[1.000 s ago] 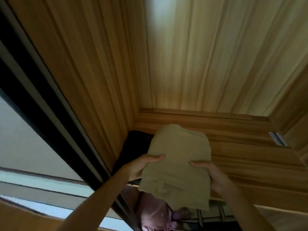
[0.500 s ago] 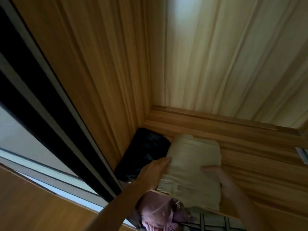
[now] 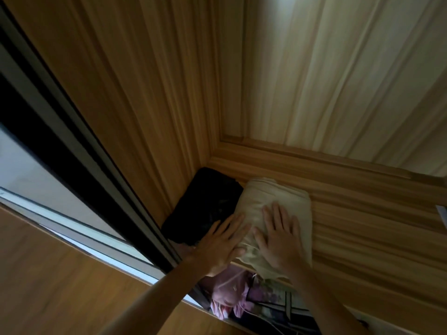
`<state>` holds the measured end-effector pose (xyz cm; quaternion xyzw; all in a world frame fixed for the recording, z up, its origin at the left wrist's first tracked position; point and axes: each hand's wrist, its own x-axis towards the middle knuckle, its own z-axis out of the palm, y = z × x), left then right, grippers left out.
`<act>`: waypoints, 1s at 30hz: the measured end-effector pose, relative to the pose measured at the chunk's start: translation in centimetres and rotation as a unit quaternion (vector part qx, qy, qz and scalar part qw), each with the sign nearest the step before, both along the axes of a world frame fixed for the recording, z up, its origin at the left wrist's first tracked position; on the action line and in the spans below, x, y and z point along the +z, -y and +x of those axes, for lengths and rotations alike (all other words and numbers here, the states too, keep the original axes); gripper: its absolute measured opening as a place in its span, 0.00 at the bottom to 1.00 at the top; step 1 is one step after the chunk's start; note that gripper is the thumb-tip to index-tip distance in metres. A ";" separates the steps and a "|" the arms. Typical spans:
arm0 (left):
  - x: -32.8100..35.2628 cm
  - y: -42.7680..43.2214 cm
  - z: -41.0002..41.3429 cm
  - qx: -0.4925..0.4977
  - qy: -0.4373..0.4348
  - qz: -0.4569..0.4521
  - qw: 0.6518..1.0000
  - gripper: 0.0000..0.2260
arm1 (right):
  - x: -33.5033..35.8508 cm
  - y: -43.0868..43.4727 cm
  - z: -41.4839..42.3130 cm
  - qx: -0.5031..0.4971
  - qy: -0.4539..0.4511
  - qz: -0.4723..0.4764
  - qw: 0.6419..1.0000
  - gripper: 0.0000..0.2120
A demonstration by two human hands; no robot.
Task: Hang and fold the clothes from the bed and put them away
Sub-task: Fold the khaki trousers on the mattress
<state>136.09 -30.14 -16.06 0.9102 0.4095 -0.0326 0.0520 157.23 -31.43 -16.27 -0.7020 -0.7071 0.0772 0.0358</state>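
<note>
A folded beige garment lies on a wooden wardrobe shelf, next to a folded black garment in the shelf's left corner. My left hand lies flat with straight fingers across the seam between the black and the beige garment. My right hand presses flat on top of the beige garment, fingers spread. Neither hand grips anything.
The wardrobe's wooden side wall and back panel enclose the shelf. A dark sliding-door frame runs along the left. Below the shelf hang pink and patterned clothes. Wooden floor shows at lower left.
Both hands carried the beige garment forward onto the shelf and let go of its sides. They now lie flat on top of it.
</note>
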 end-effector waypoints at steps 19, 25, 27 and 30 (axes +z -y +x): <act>3.8 -0.2 -0.2 0.413 0.113 -0.028 0.903 0.26 | 6.4 -2.4 -4.1 0.051 -0.095 -0.018 0.994 0.24; 3.3 -1.9 -2.4 0.500 0.154 -0.032 0.852 0.26 | 6.9 -10.8 -7.4 0.091 -0.136 -0.081 0.983 0.29; 3.0 -2.5 -3.4 0.515 0.150 -0.043 0.843 0.30 | 6.6 -13.8 -8.1 0.089 -0.156 -0.124 0.976 0.36; 3.6 -3.5 -4.4 0.535 0.144 -0.086 0.828 0.41 | 5.8 -17.4 -8.7 0.046 -0.205 -0.204 0.956 0.52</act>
